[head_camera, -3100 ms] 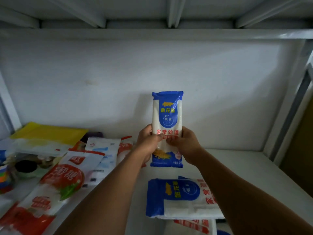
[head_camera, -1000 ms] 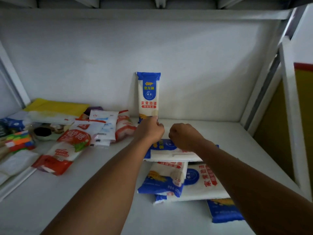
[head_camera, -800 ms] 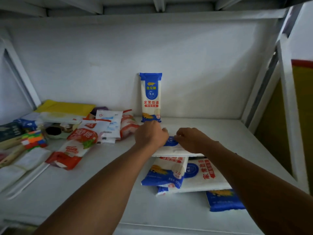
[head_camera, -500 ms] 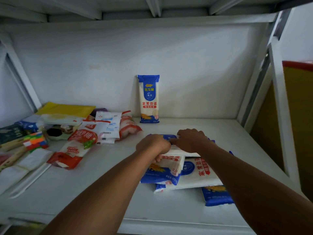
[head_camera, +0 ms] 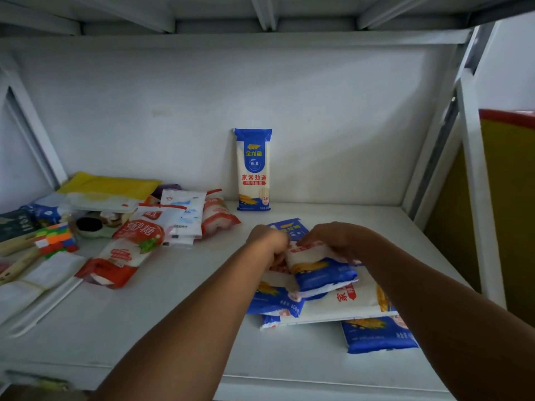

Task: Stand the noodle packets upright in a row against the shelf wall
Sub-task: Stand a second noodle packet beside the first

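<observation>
Against the shelf wall [head_camera: 333, 125]: one noodle packet [head_camera: 253, 169] upright, row barely begun. Nearer, left hand [head_camera: 267, 244] and right hand [head_camera: 335, 241] both closed on top packet [head_camera: 315, 264] of flat pile [head_camera: 333, 305], being lifted; several left.

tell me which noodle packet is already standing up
The lone noodle packet upright against the back wall, behind the hands. The other blue-and-white packets lie flat in a pile at the front.
</observation>
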Motion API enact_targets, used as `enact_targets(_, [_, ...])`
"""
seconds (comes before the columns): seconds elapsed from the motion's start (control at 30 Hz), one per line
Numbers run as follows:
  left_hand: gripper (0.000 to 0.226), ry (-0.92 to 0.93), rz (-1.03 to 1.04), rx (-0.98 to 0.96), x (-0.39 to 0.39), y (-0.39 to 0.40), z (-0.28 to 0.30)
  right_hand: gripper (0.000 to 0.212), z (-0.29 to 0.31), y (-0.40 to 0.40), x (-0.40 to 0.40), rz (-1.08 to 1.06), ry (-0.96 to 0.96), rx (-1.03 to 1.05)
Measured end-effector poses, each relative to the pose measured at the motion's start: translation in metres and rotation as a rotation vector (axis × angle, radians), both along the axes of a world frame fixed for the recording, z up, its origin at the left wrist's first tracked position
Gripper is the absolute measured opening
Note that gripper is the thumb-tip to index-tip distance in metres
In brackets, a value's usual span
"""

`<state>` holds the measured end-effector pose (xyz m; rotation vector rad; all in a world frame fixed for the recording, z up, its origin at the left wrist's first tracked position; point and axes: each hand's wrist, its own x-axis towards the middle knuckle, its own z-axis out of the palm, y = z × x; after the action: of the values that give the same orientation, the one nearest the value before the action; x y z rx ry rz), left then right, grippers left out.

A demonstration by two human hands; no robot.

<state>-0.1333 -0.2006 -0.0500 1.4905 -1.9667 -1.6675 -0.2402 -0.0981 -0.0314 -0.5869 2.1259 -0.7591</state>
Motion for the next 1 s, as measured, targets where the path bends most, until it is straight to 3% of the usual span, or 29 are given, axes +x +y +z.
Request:
enact_targets(0.1, [0.028,0.036,-0.004,0.064,-0.003,-0.001,-0.002,0.067,-0.008,0.004,-0.006,-0.052,-0.285,-0.073])
enact_targets(0.23, [0.04,0.183,0.032,0.24,-0.004,-0.005,-0.009,0.045,-0.009,0.01,-0.015,-0.142,-0.482,-0.298])
enact_targets(0.37, [0.035,0.405,0.027,0.269,-0.001,-0.005,-0.014,0.062,-0.011,0.011,-0.02,-0.081,-0.466,-0.397])
enact_targets(0.53, [0.036,0.452,-0.114,0.317,-0.005,-0.01,-0.013,0.059,-0.017,0.007,-0.029,-0.119,-0.431,-0.554])
enact_targets(0.73, [0.015,0.572,-0.023,0.112,-0.034,-0.021,0.01,0.036,-0.009,-0.012,-0.035,-0.202,-0.288,-0.775])
enact_targets(0.9, [0.017,0.664,0.071,-0.014,-0.061,-0.034,0.016,0.025,-0.004,-0.026,-0.046,-0.307,-0.247,-0.787])
enact_targets(1.0, [0.019,0.67,0.001,-0.147,-0.075,-0.047,0.013,0.025,-0.009,-0.04,-0.059,-0.332,-0.196,-0.805])
